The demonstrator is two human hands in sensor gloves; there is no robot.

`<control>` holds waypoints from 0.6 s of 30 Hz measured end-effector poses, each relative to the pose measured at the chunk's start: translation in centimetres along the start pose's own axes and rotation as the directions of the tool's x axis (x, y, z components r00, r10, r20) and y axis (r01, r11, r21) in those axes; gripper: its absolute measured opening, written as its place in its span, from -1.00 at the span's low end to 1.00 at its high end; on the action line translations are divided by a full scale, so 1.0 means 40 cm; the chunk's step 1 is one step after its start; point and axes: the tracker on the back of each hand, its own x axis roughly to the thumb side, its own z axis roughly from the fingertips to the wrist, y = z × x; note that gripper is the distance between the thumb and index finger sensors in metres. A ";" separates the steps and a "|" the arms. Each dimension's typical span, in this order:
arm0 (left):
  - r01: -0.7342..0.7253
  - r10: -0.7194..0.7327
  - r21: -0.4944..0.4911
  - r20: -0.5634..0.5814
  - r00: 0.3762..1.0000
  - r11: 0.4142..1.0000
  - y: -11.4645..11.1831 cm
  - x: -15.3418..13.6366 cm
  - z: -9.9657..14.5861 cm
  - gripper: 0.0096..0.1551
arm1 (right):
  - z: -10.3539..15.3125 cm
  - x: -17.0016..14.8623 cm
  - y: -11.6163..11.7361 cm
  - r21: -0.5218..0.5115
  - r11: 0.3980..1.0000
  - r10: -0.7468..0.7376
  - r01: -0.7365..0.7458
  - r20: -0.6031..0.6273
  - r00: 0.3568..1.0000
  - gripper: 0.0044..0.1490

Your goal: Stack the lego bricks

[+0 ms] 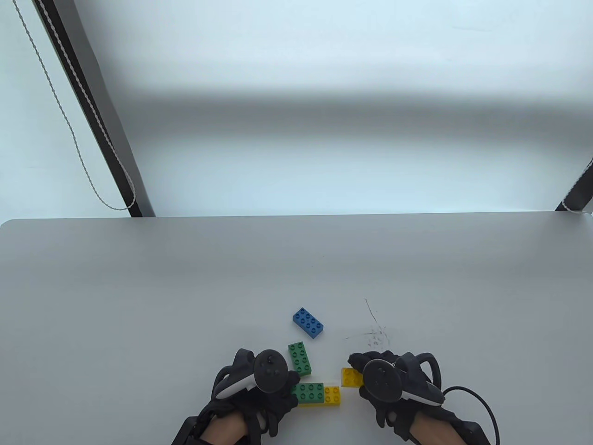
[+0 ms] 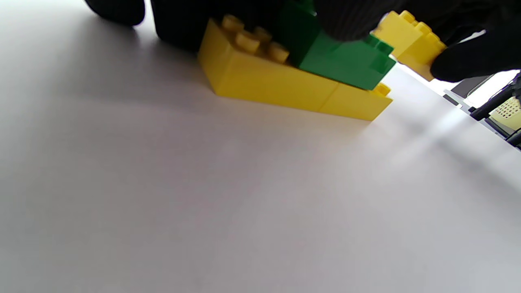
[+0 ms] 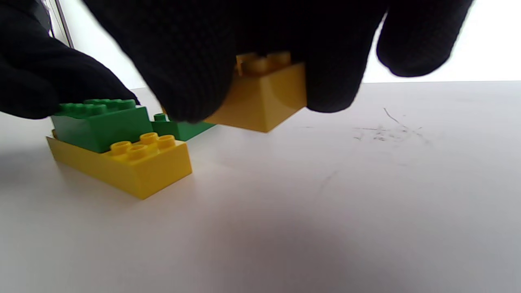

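Note:
A long yellow brick point(image 1: 332, 396) lies on the table near the front edge with a green brick point(image 1: 310, 391) stacked on its left part. My left hand point(image 1: 259, 384) holds this stack, fingers on the green brick point(image 2: 346, 61). My right hand point(image 1: 384, 382) grips a small yellow brick point(image 1: 351, 377) and holds it just above the table, right of the stack; it shows lifted in the right wrist view point(image 3: 264, 95). A second green brick point(image 1: 300, 358) lies loose behind the stack. A blue brick point(image 1: 308, 322) lies farther back.
The grey table point(image 1: 139, 301) reaches its far edge at mid-frame. Faint scratch marks point(image 1: 375, 333) lie behind my right hand. A black cable point(image 1: 482, 403) trails from the right glove.

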 end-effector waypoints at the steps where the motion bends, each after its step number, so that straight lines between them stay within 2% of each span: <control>1: -0.001 0.001 -0.001 0.000 1.000 1.000 0.000 0.000 0.000 -0.24 | 0.001 0.000 0.003 0.008 1.000 -0.002 0.002 0.002 1.000 -0.12; 12: -0.009 0.009 -0.008 -0.002 1.000 1.000 0.001 -0.002 -0.001 -0.24 | -0.002 0.015 0.039 0.104 0.995 0.001 -0.002 0.013 1.000 -0.12; 18: -0.015 0.015 -0.016 0.001 1.000 1.000 0.002 -0.005 -0.001 -0.24 | -0.005 0.020 0.055 0.117 0.993 0.013 -0.016 0.021 1.000 -0.12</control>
